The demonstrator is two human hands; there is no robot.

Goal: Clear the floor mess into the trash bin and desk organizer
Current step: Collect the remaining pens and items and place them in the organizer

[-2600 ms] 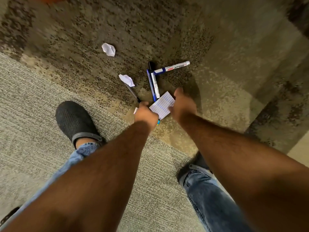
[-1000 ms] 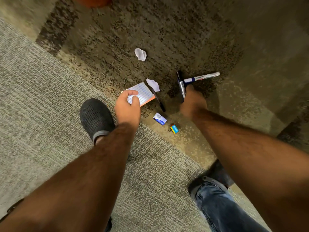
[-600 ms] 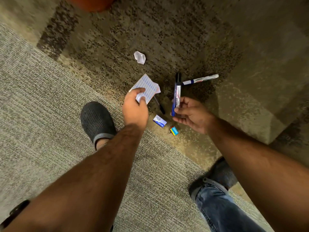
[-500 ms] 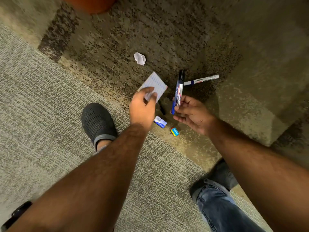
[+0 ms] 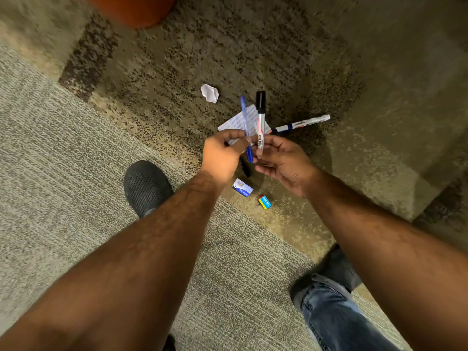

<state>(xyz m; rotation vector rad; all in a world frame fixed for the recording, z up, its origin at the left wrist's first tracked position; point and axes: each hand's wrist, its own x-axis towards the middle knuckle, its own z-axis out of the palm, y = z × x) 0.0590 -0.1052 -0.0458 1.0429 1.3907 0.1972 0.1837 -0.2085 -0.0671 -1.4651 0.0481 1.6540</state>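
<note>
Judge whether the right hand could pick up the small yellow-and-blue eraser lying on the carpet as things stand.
Probably not yet: the right hand holds a black-capped whiteboard marker. The yellow-and-blue eraser lies uncovered just below it.

Blue pen (image 5: 245, 122) and black-capped marker (image 5: 260, 115) held upright, crumpled paper (image 5: 209, 93) on carpet

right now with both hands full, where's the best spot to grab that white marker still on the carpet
Take the white marker at mid-barrel, coming from above with fingers across its width. It lies flat on the carpet, blue band end toward the hands, far end free. The right hand, already holding the black-capped marker, is nearest.
</note>
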